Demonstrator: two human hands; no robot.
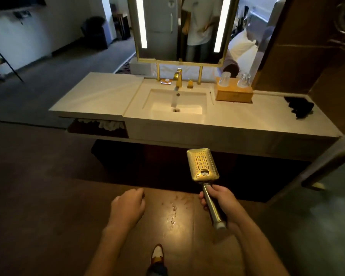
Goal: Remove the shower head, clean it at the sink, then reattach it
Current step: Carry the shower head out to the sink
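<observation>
Right hand (217, 198) grips shower head (203, 166) by its handle, long axis near vertical in frame, spray face pointing toward sink (175, 104) at upper centre. Left hand (127, 204) loosely curled, holding nothing. Open floor (48, 176) lies between.

Head-worn wide view, forward and down toward sink (175, 102), standing back

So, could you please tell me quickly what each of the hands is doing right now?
Left hand: loosely curled, holding nothing.
Right hand: gripping the shower head handle.

Both forearms are bare, no sleeves showing. One shoe (157, 253) shows below, brown with a white toe, under a dark blue trouser cuff (157, 270).
</observation>
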